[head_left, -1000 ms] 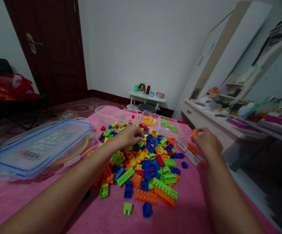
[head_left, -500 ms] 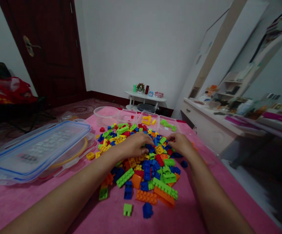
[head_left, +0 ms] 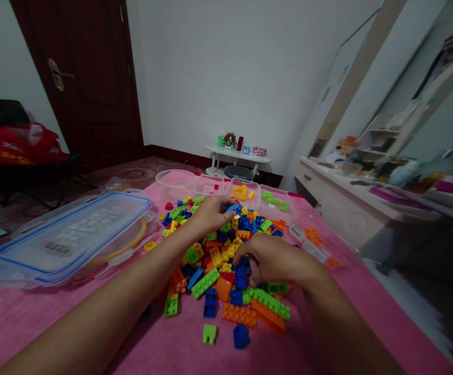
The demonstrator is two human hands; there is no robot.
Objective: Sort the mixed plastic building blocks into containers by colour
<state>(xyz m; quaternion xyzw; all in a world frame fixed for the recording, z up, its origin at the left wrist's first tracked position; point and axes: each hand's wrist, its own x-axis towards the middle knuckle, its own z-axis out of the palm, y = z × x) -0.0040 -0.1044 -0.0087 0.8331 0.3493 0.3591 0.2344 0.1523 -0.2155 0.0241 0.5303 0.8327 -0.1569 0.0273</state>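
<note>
A heap of coloured plastic bricks (head_left: pixel 230 271) lies on a pink cloth (head_left: pixel 320 333). My left hand (head_left: pixel 210 213) reaches over the far side of the heap, its fingers pinched on a blue brick (head_left: pixel 232 208). My right hand (head_left: pixel 275 260) hovers palm down over the middle of the heap. Its fingers are curled into the bricks near a blue one (head_left: pixel 242 273), and what they hold is hidden. A green brick (head_left: pixel 209 333) and a blue brick (head_left: pixel 242 336) lie loose at the near edge of the heap.
Small clear boxes line the far edge: a round one (head_left: pixel 173 179), one with yellow bricks (head_left: pixel 242 191), one with green bricks (head_left: pixel 275 200). A box with orange bricks (head_left: pixel 313 240) lies at the right. A large clear tub with a blue-rimmed lid (head_left: pixel 73 229) sits left. A white dresser (head_left: pixel 335 195) stands on the right.
My right hand left the orange-brick box at the right and came over the middle of the heap. My left hand shifted to the heap's far side and pinched a blue brick.
</note>
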